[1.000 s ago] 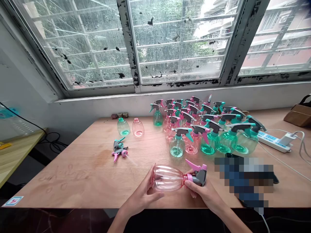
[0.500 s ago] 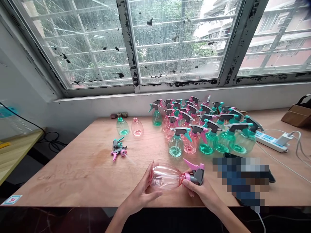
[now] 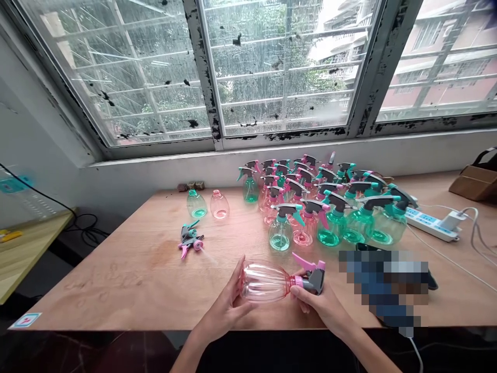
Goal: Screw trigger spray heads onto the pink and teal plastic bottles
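Two bare hands are holding a pink bottle (image 3: 266, 282) on its side near the front edge of a wooden surface (image 3: 151, 295), its base facing left and its neck facing right. The left hand (image 3: 223, 313) is gripping the base, with the thumb lying along the near side. The right hand (image 3: 324, 304) is gripping around the neck, its thumb against the pink collar (image 3: 296, 281) of a grey-and-pink spray head (image 3: 316, 280). The head is sitting on the neck; whether it is fully tight, I cannot tell.

Most bottles in view appear finished: a crowded cluster (image 3: 332, 228) is standing upright at the back right, pink and green mixed, the bottles that can be made out carrying spray heads. By the look of it, little is remaining: the bottle in the hands, plus two without heads. A bare green bottle (image 3: 196, 206) and a bare pink bottle (image 3: 220, 206) are standing side by side at the back left, their necks uncovered. Nearer the front, a teal loose head (image 3: 189, 232) and a pink loose head (image 3: 198, 244) are lying together.

The held bottle is see-through, and no liquid is showing in it. The bare pair are showing brighter colour at their bases, probably just thicker plastic. Among the cluster, a pale green bottle (image 3: 280, 235) is showing a tube inside. A white power strip (image 3: 433, 224) is lying to the right.
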Demonstrator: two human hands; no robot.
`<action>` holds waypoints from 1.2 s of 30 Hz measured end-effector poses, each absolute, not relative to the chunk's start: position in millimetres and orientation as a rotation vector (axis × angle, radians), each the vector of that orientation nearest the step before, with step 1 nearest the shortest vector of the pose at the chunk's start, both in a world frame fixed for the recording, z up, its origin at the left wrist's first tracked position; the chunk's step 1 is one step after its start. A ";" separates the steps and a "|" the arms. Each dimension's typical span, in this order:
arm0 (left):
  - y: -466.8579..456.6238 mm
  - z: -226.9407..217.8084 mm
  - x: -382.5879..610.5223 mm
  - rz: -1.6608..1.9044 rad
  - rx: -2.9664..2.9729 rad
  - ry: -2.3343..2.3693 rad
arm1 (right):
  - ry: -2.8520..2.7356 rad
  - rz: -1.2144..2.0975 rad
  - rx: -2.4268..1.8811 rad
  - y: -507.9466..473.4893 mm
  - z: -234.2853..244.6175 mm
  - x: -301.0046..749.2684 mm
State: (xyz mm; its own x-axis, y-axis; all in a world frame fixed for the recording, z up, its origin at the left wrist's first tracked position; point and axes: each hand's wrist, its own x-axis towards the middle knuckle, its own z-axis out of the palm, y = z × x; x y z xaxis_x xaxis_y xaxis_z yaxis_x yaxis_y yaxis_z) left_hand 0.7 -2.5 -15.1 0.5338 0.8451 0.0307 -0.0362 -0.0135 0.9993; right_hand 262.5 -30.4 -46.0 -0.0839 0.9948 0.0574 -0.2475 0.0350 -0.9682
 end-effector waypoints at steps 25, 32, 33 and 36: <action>-3.6 -10.8 2.3 0.752 1.343 0.753 | -1.082 1.367 -0.954 -29.8 -42.4 261.3; -2.5 -9.6 2.0 0.747 1.367 0.749 | -1.047 1.372 -0.947 -30.5 -42.8 262.9; -2.5 -10.4 1.6 0.751 1.350 0.751 | -1.047 1.374 -0.946 -30.7 -42.4 262.8; -2.4 -13.2 0.3 0.757 1.309 0.754 | -1.060 1.365 -0.959 -30.8 -40.5 262.1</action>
